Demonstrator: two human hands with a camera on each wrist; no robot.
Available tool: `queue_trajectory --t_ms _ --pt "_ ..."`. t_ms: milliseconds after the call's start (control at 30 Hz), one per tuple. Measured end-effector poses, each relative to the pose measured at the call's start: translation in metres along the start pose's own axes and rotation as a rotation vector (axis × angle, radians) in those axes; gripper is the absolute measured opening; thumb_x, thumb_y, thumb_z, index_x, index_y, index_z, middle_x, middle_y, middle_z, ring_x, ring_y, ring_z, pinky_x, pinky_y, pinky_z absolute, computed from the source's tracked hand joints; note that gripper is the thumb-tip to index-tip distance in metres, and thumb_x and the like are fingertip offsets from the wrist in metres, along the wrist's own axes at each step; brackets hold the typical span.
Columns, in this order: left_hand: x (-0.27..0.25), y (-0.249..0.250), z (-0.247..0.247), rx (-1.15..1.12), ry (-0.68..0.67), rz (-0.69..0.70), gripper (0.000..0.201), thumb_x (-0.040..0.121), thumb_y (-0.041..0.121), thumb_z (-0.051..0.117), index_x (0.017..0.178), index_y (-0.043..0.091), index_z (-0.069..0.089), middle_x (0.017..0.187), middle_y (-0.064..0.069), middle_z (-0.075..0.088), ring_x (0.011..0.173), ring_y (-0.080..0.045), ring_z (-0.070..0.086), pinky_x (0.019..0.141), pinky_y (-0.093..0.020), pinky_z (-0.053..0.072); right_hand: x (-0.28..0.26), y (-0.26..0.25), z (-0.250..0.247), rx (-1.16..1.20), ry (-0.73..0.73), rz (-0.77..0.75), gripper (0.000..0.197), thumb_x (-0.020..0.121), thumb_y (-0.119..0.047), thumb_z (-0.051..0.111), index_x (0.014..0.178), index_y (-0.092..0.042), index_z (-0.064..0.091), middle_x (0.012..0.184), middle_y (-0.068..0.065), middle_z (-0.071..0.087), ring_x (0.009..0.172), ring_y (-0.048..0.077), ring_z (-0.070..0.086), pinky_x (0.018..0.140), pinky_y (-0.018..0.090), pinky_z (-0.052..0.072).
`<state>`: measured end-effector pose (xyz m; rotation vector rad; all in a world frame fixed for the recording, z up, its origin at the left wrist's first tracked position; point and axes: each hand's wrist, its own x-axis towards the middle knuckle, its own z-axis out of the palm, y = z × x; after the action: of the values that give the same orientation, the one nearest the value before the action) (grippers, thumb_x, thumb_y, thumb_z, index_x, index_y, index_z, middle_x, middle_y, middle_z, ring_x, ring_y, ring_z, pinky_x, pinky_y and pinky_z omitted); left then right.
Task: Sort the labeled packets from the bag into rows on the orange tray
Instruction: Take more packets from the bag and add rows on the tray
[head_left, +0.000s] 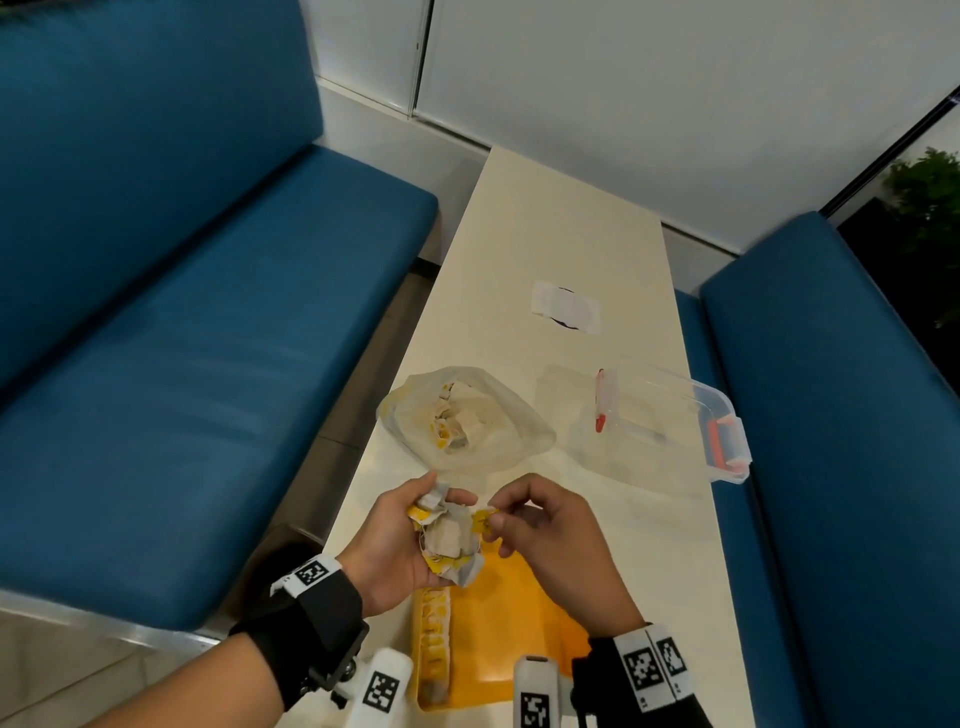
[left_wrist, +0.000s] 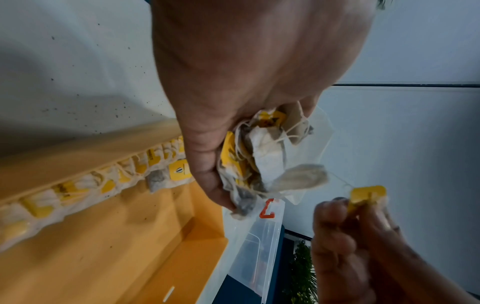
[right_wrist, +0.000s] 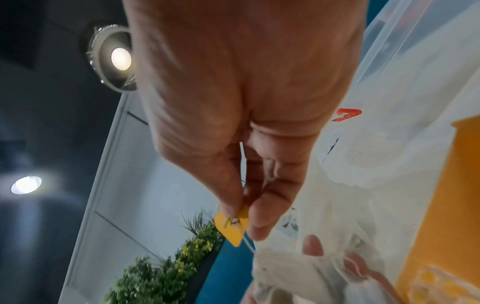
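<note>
My left hand (head_left: 410, 540) grips a tangled bunch of tea-bag packets (head_left: 448, 535) with yellow labels above the far end of the orange tray (head_left: 511, 623). My right hand (head_left: 524, 519) pinches one yellow label (head_left: 484, 518) that hangs by a thread from the bunch; the label (left_wrist: 367, 197) and the bunch (left_wrist: 259, 156) show in the left wrist view, the pinched label (right_wrist: 232, 225) in the right wrist view. One row of packets (head_left: 434, 639) lies along the tray's left wall. Beyond my hands the clear plastic bag (head_left: 467, 421) lies open with more packets inside.
A clear plastic box (head_left: 670, 421) with orange clasps stands on the white table (head_left: 561, 249) right of the bag. A white sticker (head_left: 566, 306) lies farther back. Blue benches (head_left: 171, 338) flank the table on both sides.
</note>
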<state>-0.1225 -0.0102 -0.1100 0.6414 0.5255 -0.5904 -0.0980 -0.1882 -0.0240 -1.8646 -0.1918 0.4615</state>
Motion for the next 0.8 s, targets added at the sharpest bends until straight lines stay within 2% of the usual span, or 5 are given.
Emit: queue_trajectory --t_ms 233,367,500,667,800 --pt "0.000 -0.004 0.001 0.004 -0.021 -0.054 0.043 0.094 0.047 0.051 0.102 0.015 0.077 0.110 -0.019 0.068 0.097 -0.037 0.065 0.084 -0.045 0.051 -0.002 -0.018 -0.009 0.175 0.031 -0.031 0.013 0.090 0.010 0.061 0.099 0.001 0.065 0.084 0.015 0.064 0.074 0.029 0.072 0.063 0.030 0.056" --pt "-0.002 -0.004 0.006 0.007 -0.061 -0.077 0.043 0.093 0.044 0.052 0.114 0.014 0.073 0.118 -0.021 0.068 0.093 -0.034 0.068 0.080 -0.041 0.053 0.001 -0.012 -0.010 0.021 -0.022 0.015 0.016 0.092 0.007 0.060 0.098 -0.004 0.070 0.080 0.013 0.070 0.067 0.017 0.069 0.060 0.028 0.051" --pt "-0.001 -0.004 0.007 0.037 -0.059 -0.109 0.042 0.096 0.045 0.048 0.105 0.013 0.073 0.110 -0.020 0.066 0.089 -0.033 0.067 0.077 -0.039 0.052 0.003 -0.008 -0.014 -0.139 -0.153 0.039 0.023 0.092 0.005 0.061 0.091 -0.014 0.073 0.086 0.005 0.075 0.070 0.014 0.065 0.059 0.030 0.047" --pt "-0.001 -0.003 0.008 0.083 -0.067 -0.157 0.041 0.097 0.045 0.047 0.109 0.013 0.070 0.108 -0.015 0.069 0.087 -0.029 0.066 0.075 -0.037 0.053 0.010 -0.015 -0.011 -0.269 -0.246 0.065 0.026 0.091 0.008 0.059 0.105 -0.010 0.072 0.080 -0.001 0.067 0.065 0.000 0.061 0.061 0.014 0.046" --pt "-0.004 0.000 0.011 0.134 -0.090 -0.157 0.035 0.094 0.044 0.053 0.103 0.014 0.069 0.099 -0.013 0.068 0.086 -0.028 0.067 0.072 -0.034 0.054 0.014 -0.012 -0.006 -0.305 -0.292 0.091 0.041 0.088 0.009 0.061 0.119 -0.017 0.069 0.082 0.000 0.061 0.068 0.003 0.059 0.063 0.011 0.047"
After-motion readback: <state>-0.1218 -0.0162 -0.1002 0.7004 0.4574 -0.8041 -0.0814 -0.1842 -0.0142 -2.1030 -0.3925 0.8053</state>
